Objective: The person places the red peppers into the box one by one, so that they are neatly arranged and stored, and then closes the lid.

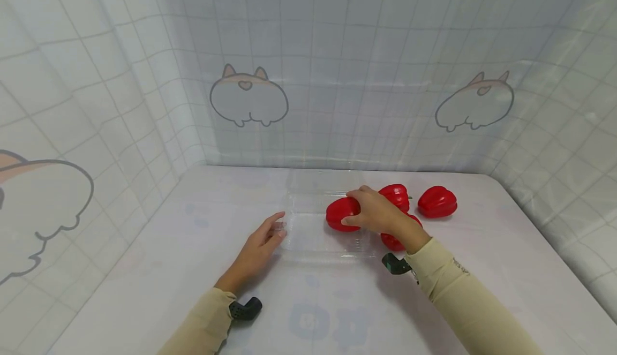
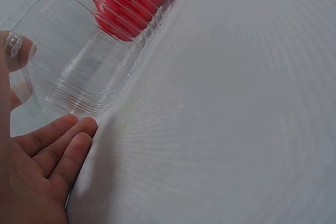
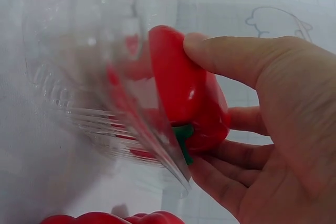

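A clear plastic container (image 1: 306, 234) with its lid (image 1: 323, 180) folded back stands on the table. Inside, toward its right end, my right hand (image 1: 373, 213) grips a red bell pepper (image 1: 339, 214); its green stem (image 3: 184, 142) shows in the right wrist view. Thumb and fingers lie on opposite sides of the pepper. At the container's left end is my left hand (image 1: 260, 245), its fingers (image 2: 63, 156) fairly straight and touching or very near the plastic wall. Part of that hand is seen through the plastic in the left wrist view.
Two more red peppers, one behind (image 1: 395, 195) and one in front (image 1: 392, 242), lie right of the container, partly hidden by my right arm. Another pepper (image 1: 437, 202) lies farther right. A patterned sheet (image 1: 328, 76) encloses the white table (image 1: 193, 237) at the back and sides.
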Demonstrator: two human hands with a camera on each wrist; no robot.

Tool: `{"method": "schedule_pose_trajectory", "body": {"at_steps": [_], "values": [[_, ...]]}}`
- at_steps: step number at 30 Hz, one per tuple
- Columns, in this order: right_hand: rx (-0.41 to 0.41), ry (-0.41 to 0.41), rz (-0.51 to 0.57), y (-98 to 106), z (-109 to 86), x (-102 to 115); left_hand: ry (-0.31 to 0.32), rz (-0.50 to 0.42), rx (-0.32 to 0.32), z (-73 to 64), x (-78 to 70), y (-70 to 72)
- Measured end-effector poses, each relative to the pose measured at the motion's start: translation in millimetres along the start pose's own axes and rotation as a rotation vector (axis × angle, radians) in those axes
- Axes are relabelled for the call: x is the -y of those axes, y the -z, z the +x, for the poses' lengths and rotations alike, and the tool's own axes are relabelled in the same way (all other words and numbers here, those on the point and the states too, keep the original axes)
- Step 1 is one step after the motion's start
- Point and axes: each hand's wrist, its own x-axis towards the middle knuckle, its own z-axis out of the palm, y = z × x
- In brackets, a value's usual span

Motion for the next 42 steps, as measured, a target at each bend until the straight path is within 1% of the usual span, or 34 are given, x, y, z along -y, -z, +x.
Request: {"method": "schedule_pose_trajectory", "body": {"at_steps": [6, 9, 16, 24, 28, 31, 33, 39, 42], "values": [[0.019, 0.014, -0.049, 1.2, -3.2, 5.0, 0.012, 0.022, -0.008, -0.2, -0.6, -0.2], [0.024, 0.026, -0.069, 1.6, -4.2, 6.2, 0.007, 0.033, -0.009, 0.0, -1.1, -0.3], [0.02, 0.029, -0.077, 0.2, -4.3, 5.0, 0.019, 0.035, -0.001, 0.8, -1.9, -0.2], [0.018, 0.027, -0.104, 0.4, -3.2, 7.2, 0.002, 0.036, -0.006, 0.8, 0.0, 0.0], [0.019, 0.024, -0.111, 0.4, -4.3, 7.7, 0.01, 0.03, -0.004, 0.1, 0.2, -0.5], [0.008, 0.014, -0.08, 0.1, -7.0, 5.5, 0.018, 0.023, 0.002, 0.1, -0.5, -1.1], [-0.015, 0.015, -0.039, 0.2, -9.1, 3.5, 0.022, 0.023, 0.005, 0.3, -0.8, -1.0], [-0.148, 0.071, 0.144, 1.3, -15.4, -6.7, -0.004, 0.02, -0.003, 1.0, 0.6, -0.4], [-0.21, 0.08, 0.212, 0.4, -18.8, -12.7, -0.009, 0.026, -0.001, 1.0, 1.8, 0.3]]}}
